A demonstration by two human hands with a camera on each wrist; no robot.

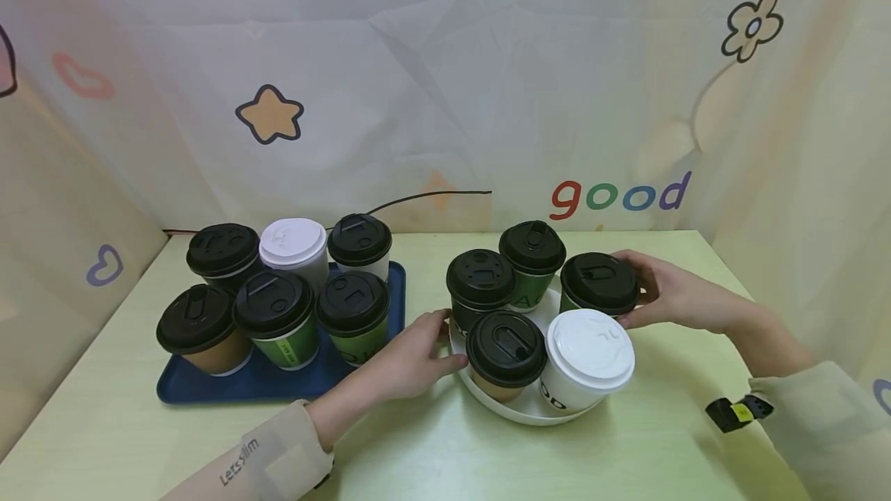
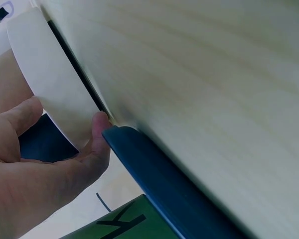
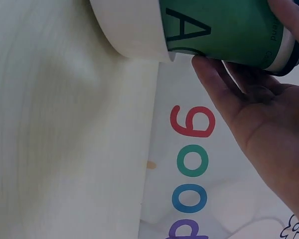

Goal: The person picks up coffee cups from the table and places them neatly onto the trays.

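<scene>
On the right of the table, a round white tray (image 1: 518, 414) bears several lidded paper cups. My left hand (image 1: 412, 354) grips the tray's left side; in the left wrist view, thumb and fingers of the left hand (image 2: 55, 169) lie against the tray wall (image 2: 52, 74). At the tray's back right, my right hand (image 1: 678, 296) holds a green paper cup (image 1: 600, 283) with a black lid. The right wrist view shows the fingers of the right hand (image 3: 269, 114) along the green cup (image 3: 219, 32), whose base is at the tray's rim.
Left of the round tray lies a blue rectangular tray (image 1: 233, 389) with several lidded cups in two rows. The white-lidded cup (image 1: 588, 354) stands at the round tray's front right. A printed curtain (image 1: 445, 99) hangs behind the table (image 1: 390, 447).
</scene>
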